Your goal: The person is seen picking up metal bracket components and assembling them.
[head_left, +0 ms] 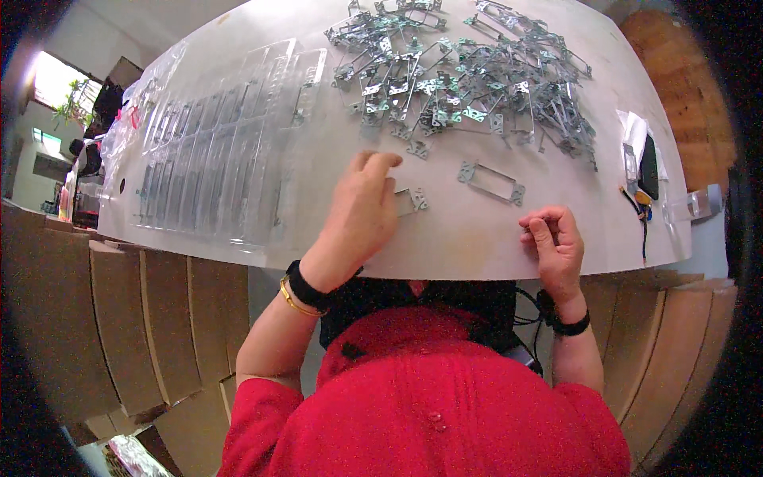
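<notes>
Two thin metal brackets lie apart from the rest near the front of the table. One is a long rectangular frame bracket (pixel 491 184) with a perforated plate at each end, lying between my hands. Of the other metal bracket (pixel 418 200), only the right end shows; my left hand (pixel 362 205) covers the remainder. That hand hovers with bent fingers, and a gap shows between its index finger and thumb. My right hand (pixel 558 248) is at the table's front edge, its fingers curled and thumb pressed in. Whatever its fingertips may pinch is too small to make out.
A large tangled heap of metal brackets (pixel 469 79) covers the far middle. Clear plastic trays (pixel 258 183) holding metal parts stand at the left. On the right lie a black phone-like object (pixel 650 167), a small tool (pixel 638 208) and a clear plastic container (pixel 699 203). Cardboard boxes (pixel 119 318) flank me.
</notes>
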{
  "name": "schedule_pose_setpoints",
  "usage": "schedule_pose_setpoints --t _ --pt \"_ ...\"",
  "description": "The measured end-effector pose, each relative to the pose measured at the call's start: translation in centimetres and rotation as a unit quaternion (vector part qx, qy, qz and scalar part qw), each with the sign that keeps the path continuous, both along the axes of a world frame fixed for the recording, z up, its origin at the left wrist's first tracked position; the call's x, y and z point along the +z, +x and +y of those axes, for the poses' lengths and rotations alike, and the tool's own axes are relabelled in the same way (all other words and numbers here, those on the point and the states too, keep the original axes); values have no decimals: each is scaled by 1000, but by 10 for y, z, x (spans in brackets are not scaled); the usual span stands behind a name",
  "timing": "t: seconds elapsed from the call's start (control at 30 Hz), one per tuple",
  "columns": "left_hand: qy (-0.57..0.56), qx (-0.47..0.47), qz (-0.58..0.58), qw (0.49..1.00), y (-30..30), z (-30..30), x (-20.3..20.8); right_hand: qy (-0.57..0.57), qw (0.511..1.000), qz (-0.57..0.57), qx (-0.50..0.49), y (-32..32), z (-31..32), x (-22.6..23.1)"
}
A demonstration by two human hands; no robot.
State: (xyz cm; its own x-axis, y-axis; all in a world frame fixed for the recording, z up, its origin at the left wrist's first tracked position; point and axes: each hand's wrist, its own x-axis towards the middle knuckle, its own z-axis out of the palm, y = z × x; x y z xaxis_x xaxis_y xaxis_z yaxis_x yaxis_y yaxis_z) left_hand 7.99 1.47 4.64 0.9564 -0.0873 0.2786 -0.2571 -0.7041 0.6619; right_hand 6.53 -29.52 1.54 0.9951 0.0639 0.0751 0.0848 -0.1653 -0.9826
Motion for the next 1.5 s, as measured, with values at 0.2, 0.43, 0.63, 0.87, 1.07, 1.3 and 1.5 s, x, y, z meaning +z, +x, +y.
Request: schedule_pose_setpoints --t 0.2,0.43,0.63,0.87,1.07,1.3,1.5 --pt "-43 97 -31 994 -30 10 21 -9 1000 10 -6 0 -2 -1" --pt "-94 165 8 982 -69 18 -5 -25 1000 -4 -6 2 -3 -5" --pt "-69 179 45 980 -69 4 -7 -28 1000 -5 -3 2 -1 -3" --pt "36 121 -66 990 -57 7 -26 -38 999 1 -5 2 -1 -2" --pt "33 64 -51 996 -65 0 -27 -34 999 7 -13 1 -1 -4" --pt "107 -14 -41 993 -81 -7 -16 -23 999 15 -21 1 2 -2" --pt "123 -54 -51 990 -93 -7 -23 -25 999 6 -20 1 2 -4"
